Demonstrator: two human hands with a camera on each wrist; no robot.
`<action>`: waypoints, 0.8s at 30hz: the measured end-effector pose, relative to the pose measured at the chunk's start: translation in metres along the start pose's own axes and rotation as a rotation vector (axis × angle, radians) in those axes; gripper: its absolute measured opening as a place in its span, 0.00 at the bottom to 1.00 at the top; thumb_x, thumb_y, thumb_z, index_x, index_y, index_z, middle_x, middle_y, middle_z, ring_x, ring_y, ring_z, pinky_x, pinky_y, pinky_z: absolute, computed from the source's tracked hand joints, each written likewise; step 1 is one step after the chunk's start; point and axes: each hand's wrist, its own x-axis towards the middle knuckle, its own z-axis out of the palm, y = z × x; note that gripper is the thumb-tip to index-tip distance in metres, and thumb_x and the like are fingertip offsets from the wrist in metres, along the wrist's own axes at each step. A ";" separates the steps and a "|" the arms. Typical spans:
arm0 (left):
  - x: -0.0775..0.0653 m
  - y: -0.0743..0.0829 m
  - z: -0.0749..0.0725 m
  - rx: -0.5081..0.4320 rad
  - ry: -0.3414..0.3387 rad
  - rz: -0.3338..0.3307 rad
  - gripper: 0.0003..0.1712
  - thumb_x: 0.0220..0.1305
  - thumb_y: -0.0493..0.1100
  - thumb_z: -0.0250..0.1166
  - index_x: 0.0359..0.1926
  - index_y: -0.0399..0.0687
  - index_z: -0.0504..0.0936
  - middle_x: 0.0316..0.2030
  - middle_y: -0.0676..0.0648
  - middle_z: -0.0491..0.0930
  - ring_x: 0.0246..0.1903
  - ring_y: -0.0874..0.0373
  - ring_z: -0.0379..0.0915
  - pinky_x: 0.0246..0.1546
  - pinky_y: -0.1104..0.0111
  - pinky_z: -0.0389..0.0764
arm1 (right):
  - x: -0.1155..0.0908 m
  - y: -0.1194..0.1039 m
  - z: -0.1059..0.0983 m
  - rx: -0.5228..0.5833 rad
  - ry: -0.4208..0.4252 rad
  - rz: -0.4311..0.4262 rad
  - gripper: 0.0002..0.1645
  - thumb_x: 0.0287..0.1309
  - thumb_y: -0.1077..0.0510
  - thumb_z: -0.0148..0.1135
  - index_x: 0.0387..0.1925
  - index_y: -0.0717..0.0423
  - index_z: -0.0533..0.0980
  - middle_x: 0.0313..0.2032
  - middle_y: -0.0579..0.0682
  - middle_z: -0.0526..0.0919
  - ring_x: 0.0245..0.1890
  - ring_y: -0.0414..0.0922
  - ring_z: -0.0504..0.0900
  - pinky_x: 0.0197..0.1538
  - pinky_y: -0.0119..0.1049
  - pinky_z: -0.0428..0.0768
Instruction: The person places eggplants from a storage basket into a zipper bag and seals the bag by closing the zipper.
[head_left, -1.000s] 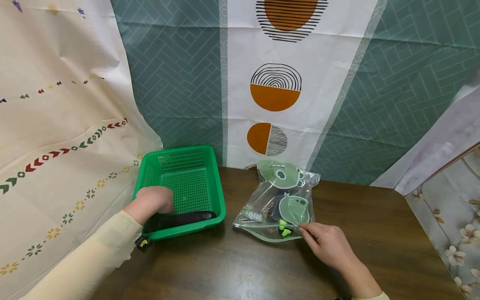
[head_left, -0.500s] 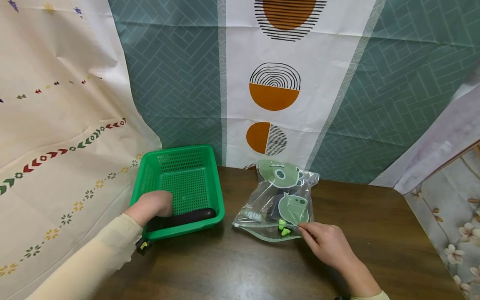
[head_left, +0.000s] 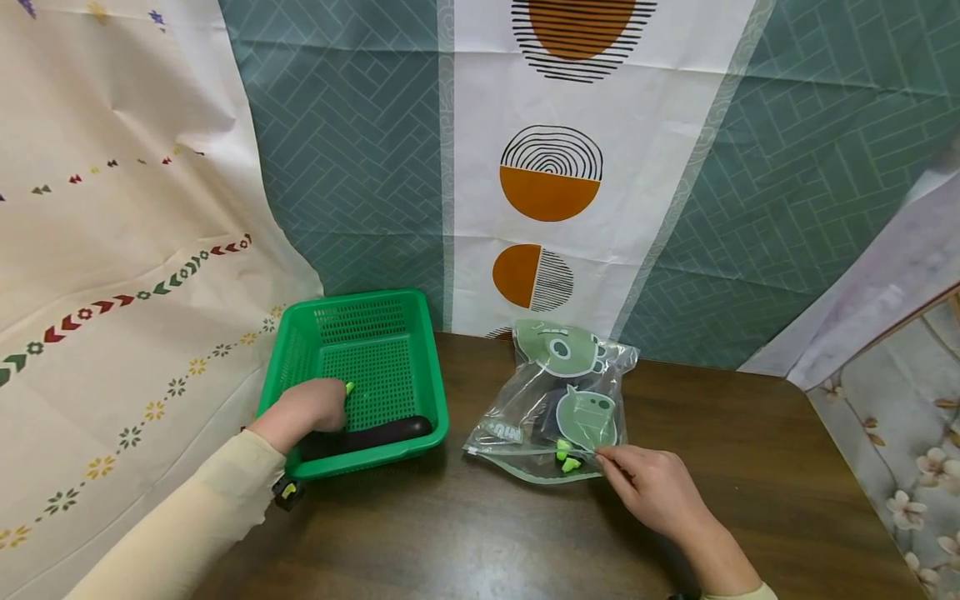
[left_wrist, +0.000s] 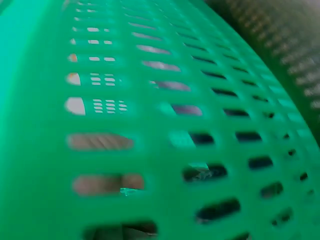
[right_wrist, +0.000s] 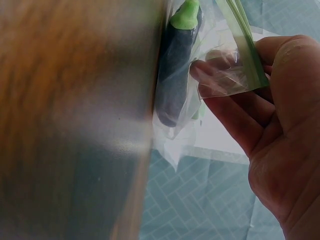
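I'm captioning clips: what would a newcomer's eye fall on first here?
Probably the bright green basket, left of centre in the head view, with the left hand and a long dark item inside it. Next, the clear bag printed with green cartoon creatures, to the basket's right, its edge pinched by the right hand.

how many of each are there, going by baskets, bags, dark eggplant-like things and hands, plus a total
Green basket: 1
Zip bag: 1
Dark eggplant-like things: at least 2, one in basket, one in bag; others may be hidden
Hands: 2
Total: at least 6
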 end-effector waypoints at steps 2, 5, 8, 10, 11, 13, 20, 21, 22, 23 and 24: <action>-0.001 0.003 0.000 -0.017 0.027 0.010 0.06 0.73 0.32 0.60 0.36 0.43 0.78 0.34 0.42 0.77 0.30 0.50 0.69 0.32 0.58 0.73 | 0.000 0.000 0.000 0.001 -0.003 0.004 0.11 0.58 0.64 0.81 0.43 0.51 0.92 0.37 0.42 0.94 0.33 0.35 0.91 0.35 0.39 0.90; -0.002 0.008 0.001 -0.055 0.072 0.028 0.09 0.72 0.32 0.60 0.33 0.45 0.77 0.32 0.43 0.76 0.28 0.50 0.68 0.29 0.59 0.72 | 0.000 0.000 0.000 0.007 -0.005 0.008 0.11 0.58 0.64 0.81 0.43 0.51 0.92 0.37 0.42 0.94 0.33 0.36 0.91 0.35 0.40 0.90; -0.004 0.012 0.002 -0.092 0.112 0.048 0.09 0.71 0.32 0.61 0.31 0.46 0.77 0.30 0.43 0.77 0.26 0.51 0.69 0.26 0.60 0.71 | 0.000 0.000 0.000 0.012 -0.012 0.016 0.11 0.59 0.64 0.81 0.43 0.51 0.92 0.37 0.42 0.94 0.33 0.36 0.91 0.35 0.40 0.90; -0.004 0.014 0.002 -0.104 0.145 0.057 0.06 0.70 0.34 0.63 0.33 0.44 0.78 0.31 0.44 0.77 0.27 0.50 0.70 0.27 0.59 0.72 | 0.000 0.000 0.000 0.012 -0.014 0.019 0.11 0.59 0.64 0.81 0.43 0.51 0.92 0.37 0.42 0.94 0.33 0.36 0.91 0.35 0.40 0.90; -0.004 0.015 0.002 -0.110 0.160 0.061 0.05 0.70 0.35 0.64 0.34 0.44 0.78 0.31 0.44 0.78 0.27 0.50 0.71 0.27 0.59 0.72 | 0.000 0.000 0.000 0.011 -0.013 0.018 0.11 0.59 0.64 0.81 0.43 0.51 0.92 0.37 0.42 0.94 0.33 0.36 0.91 0.35 0.40 0.90; -0.004 0.017 0.001 -0.126 0.179 0.065 0.05 0.70 0.37 0.65 0.36 0.42 0.78 0.31 0.43 0.77 0.28 0.49 0.71 0.28 0.58 0.72 | 0.000 0.000 0.000 0.008 -0.011 0.014 0.11 0.59 0.64 0.81 0.43 0.51 0.92 0.37 0.42 0.94 0.33 0.36 0.91 0.35 0.41 0.90; -0.004 0.024 -0.001 -0.203 0.266 0.091 0.15 0.75 0.46 0.70 0.44 0.38 0.78 0.32 0.43 0.78 0.30 0.48 0.75 0.30 0.56 0.76 | 0.000 0.001 0.000 -0.001 -0.001 -0.005 0.11 0.58 0.64 0.81 0.42 0.51 0.92 0.37 0.43 0.94 0.33 0.37 0.91 0.35 0.41 0.90; -0.004 0.025 -0.001 -0.210 0.281 0.095 0.17 0.75 0.47 0.71 0.47 0.37 0.78 0.33 0.43 0.79 0.31 0.48 0.77 0.31 0.55 0.77 | 0.000 0.001 0.000 0.001 -0.002 -0.004 0.11 0.58 0.64 0.81 0.42 0.51 0.92 0.37 0.43 0.94 0.33 0.37 0.91 0.35 0.41 0.90; -0.004 0.026 -0.001 -0.217 0.293 0.096 0.18 0.76 0.48 0.72 0.48 0.37 0.78 0.34 0.43 0.80 0.31 0.47 0.77 0.31 0.55 0.78 | 0.000 0.001 0.000 0.002 -0.003 -0.002 0.11 0.58 0.64 0.81 0.42 0.51 0.92 0.37 0.43 0.94 0.33 0.37 0.91 0.35 0.41 0.90; -0.004 0.027 0.000 -0.227 0.306 0.100 0.20 0.76 0.49 0.72 0.50 0.36 0.79 0.35 0.42 0.81 0.32 0.47 0.78 0.32 0.54 0.78 | 0.000 0.001 0.000 0.003 -0.004 -0.001 0.11 0.58 0.64 0.81 0.42 0.51 0.92 0.37 0.43 0.94 0.33 0.37 0.91 0.35 0.41 0.90; -0.004 0.028 0.000 -0.236 0.320 0.107 0.21 0.76 0.49 0.72 0.51 0.35 0.79 0.36 0.42 0.81 0.33 0.47 0.79 0.33 0.53 0.79 | 0.000 0.000 0.000 0.004 -0.004 0.000 0.11 0.58 0.64 0.81 0.43 0.51 0.92 0.37 0.43 0.94 0.33 0.37 0.91 0.35 0.41 0.90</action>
